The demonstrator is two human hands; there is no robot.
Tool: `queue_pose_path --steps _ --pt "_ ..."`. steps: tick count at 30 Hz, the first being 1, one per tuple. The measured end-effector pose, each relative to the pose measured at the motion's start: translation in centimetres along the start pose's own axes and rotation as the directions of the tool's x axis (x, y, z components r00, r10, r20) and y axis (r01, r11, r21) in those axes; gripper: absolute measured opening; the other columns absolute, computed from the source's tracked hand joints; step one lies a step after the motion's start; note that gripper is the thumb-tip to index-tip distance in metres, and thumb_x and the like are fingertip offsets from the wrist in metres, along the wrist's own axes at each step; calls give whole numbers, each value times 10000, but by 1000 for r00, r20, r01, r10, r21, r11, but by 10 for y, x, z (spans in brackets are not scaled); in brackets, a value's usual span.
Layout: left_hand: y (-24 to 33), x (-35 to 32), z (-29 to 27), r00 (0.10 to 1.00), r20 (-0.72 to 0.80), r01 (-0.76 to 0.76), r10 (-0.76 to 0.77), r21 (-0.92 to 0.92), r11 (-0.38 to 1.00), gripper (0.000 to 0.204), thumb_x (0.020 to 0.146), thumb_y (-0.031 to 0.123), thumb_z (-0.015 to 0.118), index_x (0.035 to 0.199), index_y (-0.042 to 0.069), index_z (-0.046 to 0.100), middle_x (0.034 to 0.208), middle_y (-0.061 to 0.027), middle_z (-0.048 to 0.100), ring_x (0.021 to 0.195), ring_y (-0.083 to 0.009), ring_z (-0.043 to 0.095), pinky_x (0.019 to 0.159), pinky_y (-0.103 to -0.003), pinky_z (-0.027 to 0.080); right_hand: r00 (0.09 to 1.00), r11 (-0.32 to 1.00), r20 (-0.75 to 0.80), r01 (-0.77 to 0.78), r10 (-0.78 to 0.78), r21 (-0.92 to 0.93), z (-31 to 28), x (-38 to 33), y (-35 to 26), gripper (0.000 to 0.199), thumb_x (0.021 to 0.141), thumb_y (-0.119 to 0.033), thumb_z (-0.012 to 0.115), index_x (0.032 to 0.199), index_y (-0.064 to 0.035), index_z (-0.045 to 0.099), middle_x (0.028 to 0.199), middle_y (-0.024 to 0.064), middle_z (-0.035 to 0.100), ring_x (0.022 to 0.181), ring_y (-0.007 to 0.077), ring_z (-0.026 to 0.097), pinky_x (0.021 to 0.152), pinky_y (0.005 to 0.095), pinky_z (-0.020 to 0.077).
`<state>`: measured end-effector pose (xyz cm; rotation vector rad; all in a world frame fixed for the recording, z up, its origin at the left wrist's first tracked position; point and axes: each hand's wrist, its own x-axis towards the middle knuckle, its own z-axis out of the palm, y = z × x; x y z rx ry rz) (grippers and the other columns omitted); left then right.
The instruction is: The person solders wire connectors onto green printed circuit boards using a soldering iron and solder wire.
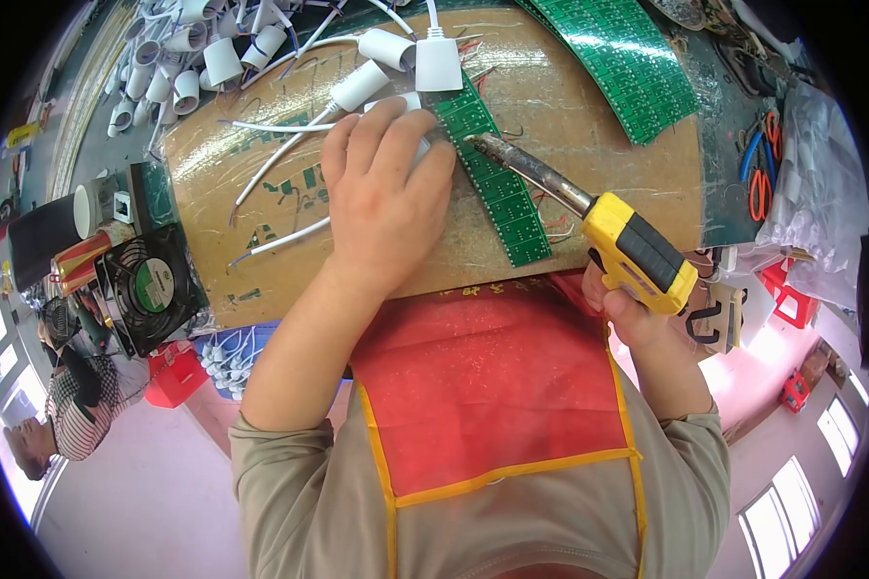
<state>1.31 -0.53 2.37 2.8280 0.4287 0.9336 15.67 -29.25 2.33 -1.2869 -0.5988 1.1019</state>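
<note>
My left hand (388, 188) is curled over a white lamp holder (407, 100), whose edges show past the fingers; most of it is hidden beneath the hand. Just to its right lies a strip of green circuit boards (497, 188) on the cardboard. My right hand (623, 307) grips a yellow-and-black soldering gun (642, 253). The gun's metal tip (483, 143) points left, over the strip. Beyond my left hand are more white lamp holders with wires, including a square-bodied one (438, 66) at the strip's far end.
A heap of white lamp holders (188, 58) lies at the far left. Green board panels (628, 68) sit at the far right, near orange-handled cutters (761, 188) and plastic bags (816, 174). A black fan (150, 288) stands on the left. Another person (72, 410) is farther left.
</note>
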Motion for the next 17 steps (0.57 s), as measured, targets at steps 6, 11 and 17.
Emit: queue_pose_path --steps 6,11,17 --pt "0 1 0 1000 -1 0 0 -14 1000 217 743 59 817 932 133 741 1147 -34 695 1167 -298 653 985 -456 456 1000 1000 26 -1 1 21 -3 0 -2 498 973 -219 745 1399 -27 574 987 10 613 852 126 554 746 309 466" --pt "0 2 -2 1000 16 5 -5 -7 1000 217 742 58 816 932 135 744 1147 -33 695 1170 -298 653 982 -455 456 995 995 -34 96 -97 -30 -4 1 1 473 977 -203 741 1385 -25 578 979 26 620 854 136 562 742 309 469" --pt "-1 1 -2 999 35 5 -5 -9 1000 211 744 71 817 931 140 750 1158 -34 697 1178 -297 649 988 -456 452 998 996 30 47 -49 70 -13 8 -5 491 989 -224 732 1413 -32 574 1027 42 632 917 158 579 797 331 493"
